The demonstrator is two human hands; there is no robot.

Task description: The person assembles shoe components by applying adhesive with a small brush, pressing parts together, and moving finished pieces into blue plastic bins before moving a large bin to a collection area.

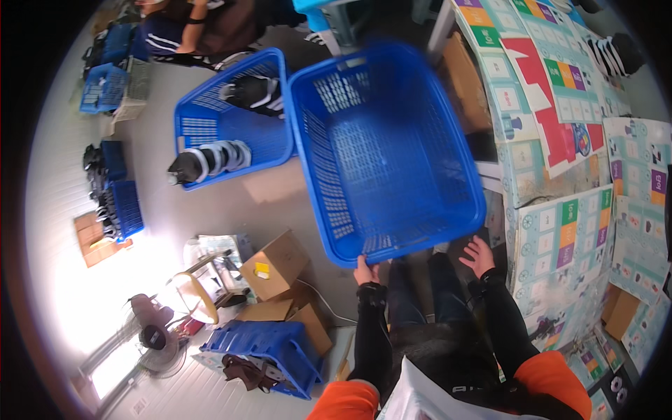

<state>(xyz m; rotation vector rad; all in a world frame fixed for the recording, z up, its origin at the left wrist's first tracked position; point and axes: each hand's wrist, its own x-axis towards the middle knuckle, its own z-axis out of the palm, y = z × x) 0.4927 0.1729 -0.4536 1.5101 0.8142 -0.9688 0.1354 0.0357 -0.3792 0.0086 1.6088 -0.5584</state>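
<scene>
A large blue plastic basket (392, 168) with slotted walls is in front of me, its bare bottom showing. My left hand (366, 271) grips its near rim close to the left corner, the thumb over the edge and the fingers curled below. My right hand (478, 257) is just off the near right corner, fingers apart and holding nothing. Touching its left side is another blue basket (234, 129), in which lie stacks of black and white pieces (210, 162), apparently shoe parts.
On the right stands a table (553, 175) covered with printed sheets. Cardboard boxes (276, 266), a blue crate (269, 350), a stool (196, 297) and a fan (154, 339) are at lower left. Another person (192, 31) sits at the far left, near more blue baskets (126, 208).
</scene>
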